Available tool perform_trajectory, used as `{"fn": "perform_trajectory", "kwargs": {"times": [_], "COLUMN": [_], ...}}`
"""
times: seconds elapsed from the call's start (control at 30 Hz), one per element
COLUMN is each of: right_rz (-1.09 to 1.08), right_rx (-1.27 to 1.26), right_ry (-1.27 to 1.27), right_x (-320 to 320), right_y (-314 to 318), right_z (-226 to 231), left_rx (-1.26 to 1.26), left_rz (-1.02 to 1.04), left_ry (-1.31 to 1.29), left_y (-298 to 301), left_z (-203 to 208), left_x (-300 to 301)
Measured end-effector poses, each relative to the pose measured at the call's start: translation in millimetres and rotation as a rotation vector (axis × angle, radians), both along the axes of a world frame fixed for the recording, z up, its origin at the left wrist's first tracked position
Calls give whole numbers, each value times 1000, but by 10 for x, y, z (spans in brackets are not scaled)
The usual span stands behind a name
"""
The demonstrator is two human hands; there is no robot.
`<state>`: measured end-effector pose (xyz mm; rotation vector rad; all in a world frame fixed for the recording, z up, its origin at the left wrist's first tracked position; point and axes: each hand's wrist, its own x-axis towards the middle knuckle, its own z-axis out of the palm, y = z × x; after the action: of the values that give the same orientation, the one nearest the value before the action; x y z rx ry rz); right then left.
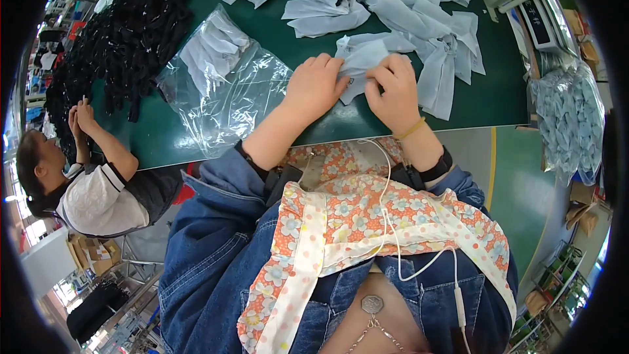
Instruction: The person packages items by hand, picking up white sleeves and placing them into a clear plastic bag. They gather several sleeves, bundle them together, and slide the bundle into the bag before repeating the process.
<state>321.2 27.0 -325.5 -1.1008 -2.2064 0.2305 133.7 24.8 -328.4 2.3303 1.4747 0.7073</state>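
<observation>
Both of my hands are at a pale grey-blue fabric piece [364, 59] over the near part of the green table. My left hand [316, 84] pinches its left edge between thumb and fingers. The curled fingers of my right hand [395, 92] grip the right side of the same piece. A small dark mark shows on the cloth between the hands. Beyond and to the right lie more such pieces in a loose heap [419, 16]. Left of my left hand rests a clear plastic bag [226, 108] with a stack of fabric pieces [215, 51] at its far end.
A big pile of black strap-like items [124, 36] covers the table's left end. A co-worker [98, 183] sits there, hands raised at the pile. At the right, a filled clear bag [570, 118] hangs beside the table, near a grey device [540, 19]. A white cable [386, 203] hangs down my front.
</observation>
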Motion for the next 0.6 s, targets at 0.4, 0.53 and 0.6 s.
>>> {"fn": "perform_trajectory", "kwargs": {"times": [0.4, 0.53, 0.6], "right_rz": [-233, -342, -379], "right_rx": [-376, -438, -452], "right_ry": [-163, -25, 22], "right_x": [150, 16, -49], "right_y": [-189, -129, -52], "right_z": [-82, -269, -308], "left_rx": [-565, -595, -545], "left_rz": [308, 330, 342], "left_ry": [-173, -213, -233], "left_y": [-29, -87, -122], "left_z": [-21, -70, -83], "left_x": [63, 139, 172]}}
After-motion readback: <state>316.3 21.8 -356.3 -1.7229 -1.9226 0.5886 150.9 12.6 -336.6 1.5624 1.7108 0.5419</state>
